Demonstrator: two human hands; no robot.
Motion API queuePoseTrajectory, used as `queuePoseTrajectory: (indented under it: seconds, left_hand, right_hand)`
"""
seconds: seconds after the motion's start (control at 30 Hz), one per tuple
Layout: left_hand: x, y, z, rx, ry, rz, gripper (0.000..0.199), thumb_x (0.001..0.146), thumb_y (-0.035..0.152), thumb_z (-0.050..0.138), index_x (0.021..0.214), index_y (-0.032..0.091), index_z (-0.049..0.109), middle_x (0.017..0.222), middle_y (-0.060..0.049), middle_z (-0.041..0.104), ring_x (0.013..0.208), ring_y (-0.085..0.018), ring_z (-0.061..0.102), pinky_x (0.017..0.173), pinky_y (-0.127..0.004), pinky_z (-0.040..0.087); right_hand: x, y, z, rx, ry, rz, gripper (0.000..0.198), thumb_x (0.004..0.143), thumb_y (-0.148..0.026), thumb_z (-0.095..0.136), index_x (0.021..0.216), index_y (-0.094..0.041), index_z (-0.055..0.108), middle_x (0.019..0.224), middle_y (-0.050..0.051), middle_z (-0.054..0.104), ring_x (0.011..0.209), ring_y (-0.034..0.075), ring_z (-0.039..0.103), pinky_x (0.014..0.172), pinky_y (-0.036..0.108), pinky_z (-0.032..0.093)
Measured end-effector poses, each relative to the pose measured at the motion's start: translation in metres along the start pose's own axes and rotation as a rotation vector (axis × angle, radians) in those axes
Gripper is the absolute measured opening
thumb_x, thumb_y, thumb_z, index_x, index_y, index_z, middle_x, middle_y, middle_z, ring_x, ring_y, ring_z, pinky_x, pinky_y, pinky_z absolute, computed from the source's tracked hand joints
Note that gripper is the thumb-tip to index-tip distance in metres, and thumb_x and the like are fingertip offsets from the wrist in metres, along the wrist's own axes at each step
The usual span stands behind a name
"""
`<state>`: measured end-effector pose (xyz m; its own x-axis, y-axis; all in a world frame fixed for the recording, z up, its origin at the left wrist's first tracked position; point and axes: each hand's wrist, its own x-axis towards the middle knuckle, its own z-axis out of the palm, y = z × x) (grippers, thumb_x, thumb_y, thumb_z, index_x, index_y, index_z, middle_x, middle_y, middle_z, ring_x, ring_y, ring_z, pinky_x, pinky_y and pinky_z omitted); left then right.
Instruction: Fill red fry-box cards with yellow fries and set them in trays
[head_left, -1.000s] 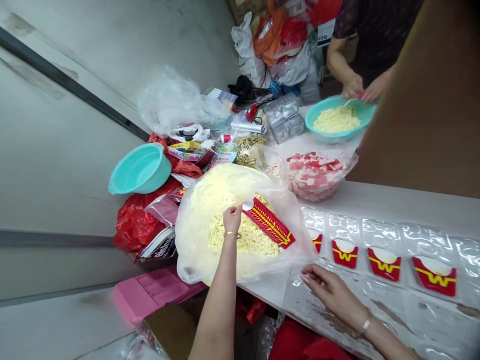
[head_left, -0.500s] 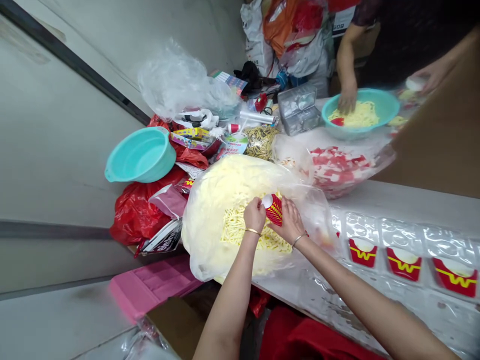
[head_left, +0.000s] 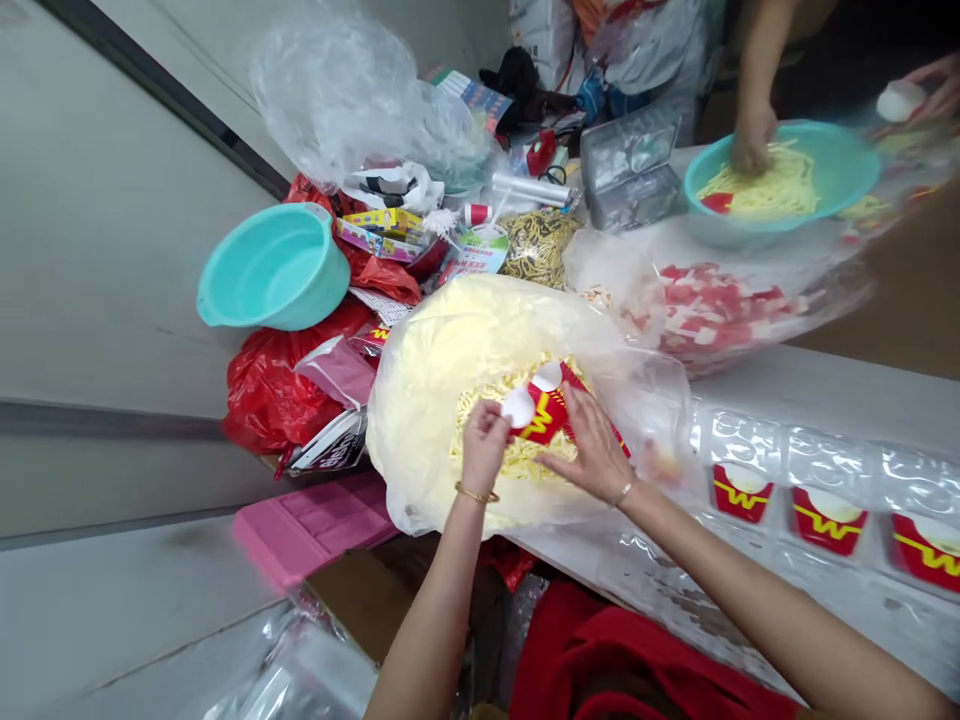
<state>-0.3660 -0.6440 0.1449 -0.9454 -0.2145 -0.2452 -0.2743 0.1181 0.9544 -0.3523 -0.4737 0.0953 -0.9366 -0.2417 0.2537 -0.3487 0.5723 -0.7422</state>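
Between my hands are small red fry cartons point(head_left: 541, 415) with a yellow zigzag mark and white rounded tops. My left hand point(head_left: 484, 440) pinches one carton by its white round end, pulled out to the left. My right hand point(head_left: 594, 440) holds the others from the right, its fingers along their far side and its thumb apart below; part of them is hidden under the palm. Beneath both hands lies an open clear plastic bag point(head_left: 420, 400) full of pale yellow fry-shaped pieces point(head_left: 469, 405).
Clear blister trays point(head_left: 825, 450) with red cartons line the table at right. Behind are a bag of red-and-white pieces point(head_left: 712, 310) and a turquoise basin point(head_left: 847, 180), where a co-worker's hand point(head_left: 754, 135) reaches in. Another turquoise basin point(head_left: 277, 265) sits left on red bags.
My left hand has drawn one carton leftward, and the cartons have spread from a tight stack. My hands have moved apart. The view has shifted, with the far basin now higher and farther right.
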Motion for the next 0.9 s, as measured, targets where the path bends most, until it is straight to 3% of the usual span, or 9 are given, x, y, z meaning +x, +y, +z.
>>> queuePoseTrajectory:
  seconds: [0.1,0.17,0.27,0.37,0.47,0.53,0.63,0.77,0.9]
  left_hand:
    - [-0.024,-0.029,0.006,0.056,-0.287,-0.07,0.015,0.076,0.029,0.058,0.077,0.017,0.05,0.063,0.004,0.053,0.051,-0.007,0.051,0.049,-0.018,0.043]
    - [-0.024,-0.051,0.009,0.151,-0.353,-0.049,0.015,0.081,0.031,0.053,0.081,0.016,0.054,0.07,0.0,0.058,0.062,-0.01,0.057,0.058,-0.021,0.047]
    - [-0.009,-0.08,0.011,0.447,-0.288,0.02,0.015,0.085,0.026,0.048,0.092,0.016,0.057,0.082,-0.004,0.062,0.073,-0.013,0.059,0.069,-0.026,0.049]
    - [0.004,-0.096,0.018,0.851,-0.206,0.065,0.028,0.081,0.022,0.055,0.108,0.017,0.053,0.1,-0.008,0.059,0.085,-0.017,0.059,0.076,-0.03,0.047]
    - [0.006,-0.102,0.028,1.129,-0.139,0.115,0.045,0.075,0.028,0.065,0.115,0.018,0.048,0.112,-0.011,0.051,0.1,-0.022,0.054,0.082,-0.032,0.045]
    - [0.004,-0.103,0.034,1.206,-0.142,0.152,0.041,0.074,0.031,0.066,0.11,0.017,0.049,0.11,-0.01,0.049,0.102,-0.024,0.052,0.083,-0.034,0.043]
    - [0.004,-0.107,0.038,1.179,-0.201,0.165,0.028,0.075,0.025,0.062,0.1,0.017,0.051,0.103,-0.01,0.051,0.099,-0.024,0.051,0.082,-0.034,0.041]
    - [0.016,-0.11,0.032,0.836,-0.249,0.017,0.009,0.072,0.013,0.058,0.077,0.017,0.051,0.08,-0.004,0.052,0.082,-0.019,0.052,0.076,-0.03,0.039]
    - [0.027,-0.101,0.016,0.653,-0.257,-0.043,0.013,0.076,0.021,0.055,0.066,0.017,0.046,0.063,0.002,0.045,0.064,-0.013,0.048,0.064,-0.025,0.038]
  right_hand:
    - [-0.046,-0.005,0.003,0.093,-0.048,0.116,0.085,0.084,-0.046,0.054,0.148,-0.019,0.005,0.143,0.015,0.035,0.131,0.029,0.034,0.105,0.048,0.035]
    - [-0.077,0.007,0.013,0.095,-0.047,0.228,0.084,0.085,-0.044,0.053,0.147,-0.017,0.004,0.142,0.017,0.035,0.13,0.029,0.036,0.103,0.048,0.038]
    - [-0.111,0.034,0.032,0.084,-0.088,0.269,0.077,0.087,-0.043,0.049,0.146,-0.017,0.007,0.138,0.018,0.04,0.125,0.03,0.042,0.099,0.049,0.042]
    - [-0.12,0.052,0.048,-0.005,-0.115,0.281,0.067,0.089,-0.041,0.044,0.144,-0.016,0.015,0.13,0.019,0.046,0.118,0.031,0.048,0.092,0.05,0.045]
    - [-0.109,0.057,0.057,-0.153,-0.139,0.328,0.084,0.079,-0.053,0.057,0.142,-0.011,0.021,0.124,0.021,0.048,0.113,0.037,0.048,0.089,0.052,0.045]
    - [-0.1,0.056,0.062,-0.23,-0.147,0.344,0.093,0.073,-0.057,0.061,0.142,-0.008,0.022,0.117,0.021,0.05,0.108,0.038,0.049,0.089,0.052,0.044]
    - [-0.096,0.057,0.067,-0.272,-0.155,0.316,0.09,0.077,-0.056,0.056,0.143,-0.006,0.019,0.109,0.02,0.052,0.104,0.036,0.05,0.088,0.052,0.044]
    - [-0.106,0.058,0.061,-0.208,-0.174,0.285,0.09,0.08,-0.056,0.052,0.145,-0.008,0.01,0.114,0.02,0.049,0.107,0.035,0.05,0.087,0.05,0.045]
    - [-0.114,0.053,0.045,-0.101,-0.13,0.32,0.091,0.079,-0.054,0.054,0.145,-0.013,0.007,0.124,0.019,0.044,0.115,0.033,0.046,0.092,0.05,0.044]
